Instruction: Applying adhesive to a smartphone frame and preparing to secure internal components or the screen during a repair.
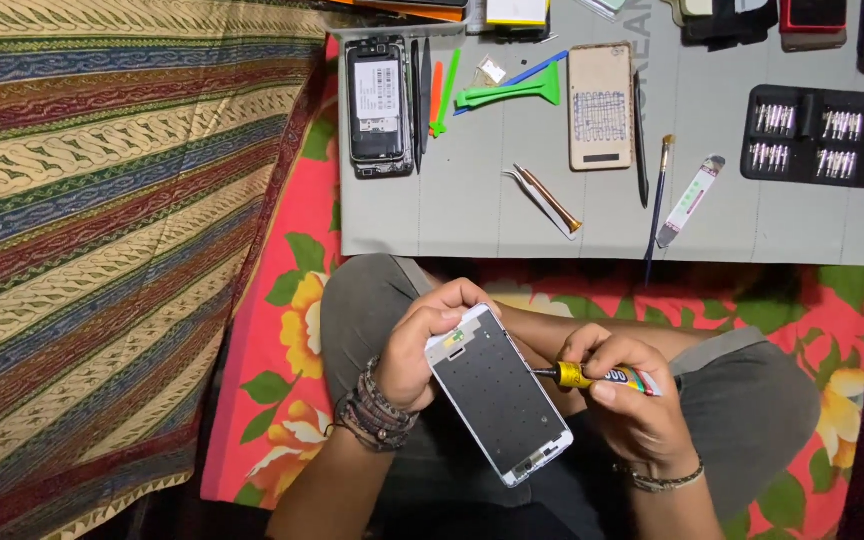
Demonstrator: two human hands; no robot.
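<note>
My left hand (422, 345) grips the top end of a white phone frame (497, 395) with a dark grey inner panel, held tilted over my lap. My right hand (632, 395) pinches a small glue tube (607, 377) with a yellow collar and black nozzle. The nozzle tip touches the right edge of the frame. Bracelets circle both wrists.
A grey work mat (472, 215) lies ahead on a red floral cloth (292, 330). On it are an opened phone body (378, 105), a phone back cover (600, 105), green and orange pry tools (512, 95), tweezers (549, 200), a brush (658, 195) and a black screwdriver bit case (822, 135). A striped cloth (102, 250) fills the left.
</note>
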